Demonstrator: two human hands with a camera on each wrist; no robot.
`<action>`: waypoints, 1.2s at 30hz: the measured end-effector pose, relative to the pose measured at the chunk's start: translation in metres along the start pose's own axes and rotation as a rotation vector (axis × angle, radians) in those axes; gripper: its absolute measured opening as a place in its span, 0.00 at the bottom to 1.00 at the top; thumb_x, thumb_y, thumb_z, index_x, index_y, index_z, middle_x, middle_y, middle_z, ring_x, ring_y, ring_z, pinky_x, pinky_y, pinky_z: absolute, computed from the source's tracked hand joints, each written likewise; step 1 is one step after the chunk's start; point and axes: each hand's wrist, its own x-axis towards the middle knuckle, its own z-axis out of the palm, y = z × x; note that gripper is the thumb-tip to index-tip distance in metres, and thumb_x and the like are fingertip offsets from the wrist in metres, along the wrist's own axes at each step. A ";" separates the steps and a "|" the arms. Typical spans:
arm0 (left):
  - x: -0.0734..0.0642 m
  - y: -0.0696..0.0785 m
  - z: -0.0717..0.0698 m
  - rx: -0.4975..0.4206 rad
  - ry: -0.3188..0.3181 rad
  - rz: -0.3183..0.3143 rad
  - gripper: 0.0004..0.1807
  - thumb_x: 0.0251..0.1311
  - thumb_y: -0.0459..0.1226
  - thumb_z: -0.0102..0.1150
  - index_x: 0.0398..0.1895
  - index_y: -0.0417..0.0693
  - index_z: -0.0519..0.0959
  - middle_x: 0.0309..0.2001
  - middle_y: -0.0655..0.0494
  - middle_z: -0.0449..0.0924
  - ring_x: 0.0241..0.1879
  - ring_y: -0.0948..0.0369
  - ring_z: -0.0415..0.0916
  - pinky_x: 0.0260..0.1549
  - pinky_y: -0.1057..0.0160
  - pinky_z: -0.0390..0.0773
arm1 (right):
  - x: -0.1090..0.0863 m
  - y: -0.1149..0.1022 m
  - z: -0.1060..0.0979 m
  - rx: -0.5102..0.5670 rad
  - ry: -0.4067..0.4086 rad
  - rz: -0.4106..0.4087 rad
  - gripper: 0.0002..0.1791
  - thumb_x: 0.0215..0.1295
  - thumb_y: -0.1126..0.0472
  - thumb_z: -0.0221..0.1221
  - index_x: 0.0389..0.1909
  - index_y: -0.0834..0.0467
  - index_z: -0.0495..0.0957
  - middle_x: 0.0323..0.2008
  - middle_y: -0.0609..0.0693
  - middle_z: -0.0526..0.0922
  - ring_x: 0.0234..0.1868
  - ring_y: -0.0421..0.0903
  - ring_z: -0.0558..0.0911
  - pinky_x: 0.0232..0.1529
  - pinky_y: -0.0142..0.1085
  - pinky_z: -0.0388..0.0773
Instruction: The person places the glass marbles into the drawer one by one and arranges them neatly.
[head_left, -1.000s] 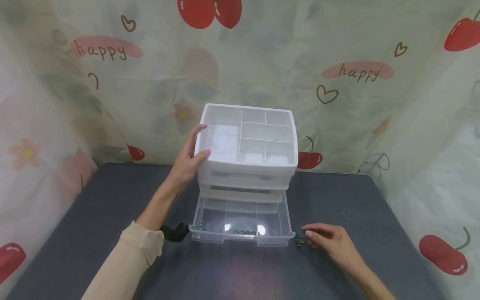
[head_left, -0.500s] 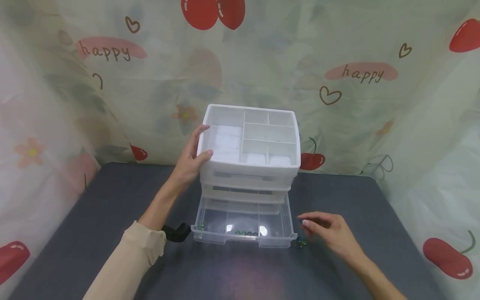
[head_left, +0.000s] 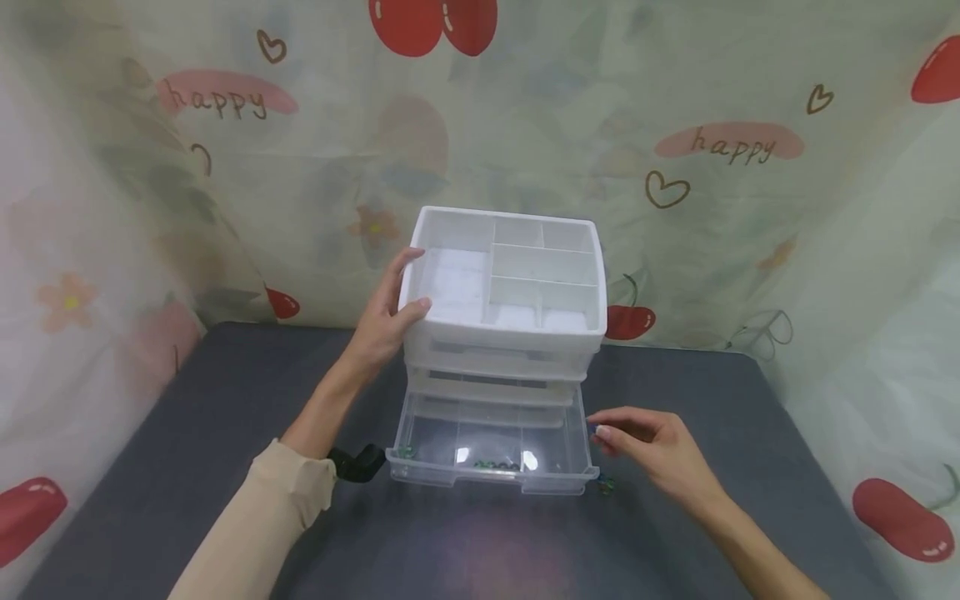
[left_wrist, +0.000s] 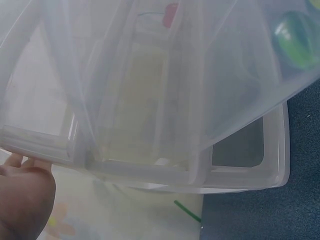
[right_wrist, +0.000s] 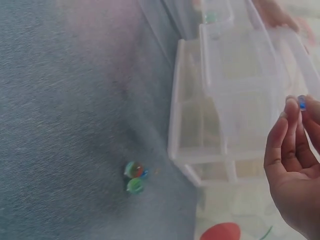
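A white drawer organizer (head_left: pixel 506 336) with a divided top tray stands on the table. Its clear bottom drawer (head_left: pixel 487 477) is pulled out towards me. My left hand (head_left: pixel 378 323) grips the organizer's top left rim, thumb over the edge. Beside the drawer's right wall, my right hand (head_left: pixel 663 450) pinches a small blue glass marble (right_wrist: pixel 301 103) between thumb and fingertips. Several greenish marbles (head_left: pixel 491 466) lie along the drawer's front, and another green marble (head_left: pixel 406 452) sits at its left. On the table by the drawer's front right corner is a small cluster of marbles (right_wrist: pixel 135 186).
A dark grey cloth covers the table (head_left: pixel 247 392). Printed curtains (head_left: pixel 540 108) with cherries and "happy" lettering hang behind and at both sides. A black strap-like object (head_left: pixel 358 463) shows at the left wrist, close to the drawer's left front corner.
My right hand has risen from near the loose marbles and moved left to the drawer's right wall, carrying the blue marble. My left hand keeps its grip on the organizer.
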 end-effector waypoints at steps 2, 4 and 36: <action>0.001 -0.001 0.000 0.004 -0.003 0.008 0.33 0.70 0.28 0.49 0.76 0.47 0.53 0.79 0.57 0.41 0.77 0.63 0.38 0.66 0.48 0.56 | 0.003 -0.004 0.002 0.017 -0.009 -0.007 0.15 0.68 0.59 0.62 0.50 0.64 0.83 0.41 0.60 0.87 0.40 0.52 0.86 0.40 0.37 0.81; 0.002 -0.001 0.000 0.007 -0.005 0.009 0.33 0.70 0.28 0.49 0.76 0.48 0.53 0.79 0.56 0.42 0.77 0.60 0.40 0.64 0.49 0.58 | 0.006 -0.007 0.004 0.034 -0.019 -0.022 0.14 0.67 0.60 0.63 0.50 0.64 0.83 0.42 0.61 0.86 0.40 0.52 0.86 0.41 0.38 0.82; 0.001 -0.001 0.000 0.010 0.011 0.011 0.34 0.69 0.27 0.49 0.75 0.47 0.54 0.78 0.56 0.43 0.76 0.64 0.37 0.68 0.48 0.52 | 0.054 -0.040 0.062 0.117 -0.211 -0.054 0.11 0.65 0.61 0.65 0.46 0.60 0.85 0.36 0.56 0.87 0.38 0.63 0.84 0.42 0.49 0.81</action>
